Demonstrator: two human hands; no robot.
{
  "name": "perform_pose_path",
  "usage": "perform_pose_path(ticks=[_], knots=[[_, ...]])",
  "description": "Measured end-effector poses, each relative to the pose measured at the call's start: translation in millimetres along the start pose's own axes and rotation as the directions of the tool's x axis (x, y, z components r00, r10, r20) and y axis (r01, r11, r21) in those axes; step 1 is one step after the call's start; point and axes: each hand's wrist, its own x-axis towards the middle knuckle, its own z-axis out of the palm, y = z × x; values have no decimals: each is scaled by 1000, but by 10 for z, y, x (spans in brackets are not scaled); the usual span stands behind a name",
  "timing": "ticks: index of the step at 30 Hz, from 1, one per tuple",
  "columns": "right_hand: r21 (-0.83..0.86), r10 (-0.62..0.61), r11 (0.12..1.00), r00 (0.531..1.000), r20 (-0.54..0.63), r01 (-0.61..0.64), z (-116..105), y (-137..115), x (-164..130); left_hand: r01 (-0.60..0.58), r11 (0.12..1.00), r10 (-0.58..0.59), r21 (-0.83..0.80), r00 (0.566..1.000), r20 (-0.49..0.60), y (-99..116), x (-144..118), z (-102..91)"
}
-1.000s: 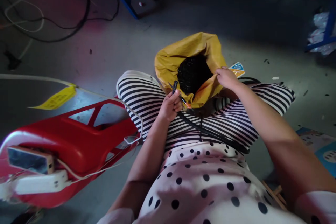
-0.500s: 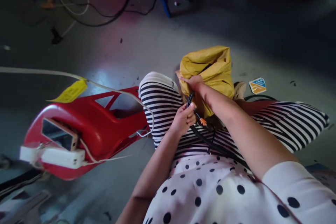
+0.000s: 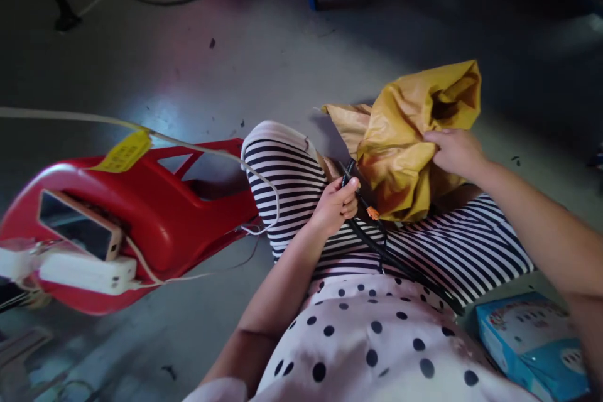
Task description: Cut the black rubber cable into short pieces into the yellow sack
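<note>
- Head view: a grey concrete floor (image 3: 198, 75) fills the frame, with dark cables trailing across its far edge.
- A red plastic chair (image 3: 155, 220) lies tipped on the floor at the person's left, just beside the striped trouser knee (image 3: 287, 169).
- On the chair rest a phone (image 3: 78, 226) and, in front of it, a white power strip (image 3: 87, 273); a pale cord with a yellow tag (image 3: 125, 152) runs over the chair.
- A crumpled yellow bag (image 3: 405, 138) sits on the lap above the striped legs, its mouth tilted up and to the right.
- A blue printed box (image 3: 532, 342) lies on the floor at the lower right, near the right leg.
- The right hand (image 3: 455, 151) is closed on a fold of the bag's right side, fingers pinching the cloth.
- The left hand (image 3: 336, 204) is curled shut around a black cable (image 3: 391, 259), which runs down across the lap.
- The cable's end, with a small orange tip (image 3: 373, 212), pokes out past the fingers, touching the bag's lower edge.
</note>
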Motion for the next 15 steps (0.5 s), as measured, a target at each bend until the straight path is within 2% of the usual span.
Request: perform_pose_path(ticks=[3, 5, 7, 9, 12, 15], knots=[[-82, 41, 995, 994, -100, -50, -326, -18, -175, 9, 1000, -10, 26, 999, 41, -8, 28, 78], [-100, 21, 994, 994, -107, -32, -399, -93, -188, 3, 999, -6, 43, 998, 56, -17, 38, 107], [-81, -17, 997, 994, -107, 9, -362, -181, -166, -3, 998, -1, 56, 998, 65, -29, 40, 117], [-36, -42, 999, 987, -158, 37, -248, -268, -141, -7, 998, 3, 68, 998, 69, -42, 38, 115], [17, -39, 999, 973, -229, 44, -45, -370, -98, -6, 996, 0, 85, 998, 69, -63, 42, 111], [50, -30, 998, 970, -239, 43, 54, -393, -31, -7, 996, 2, 86, 998, 60, -78, 61, 111]])
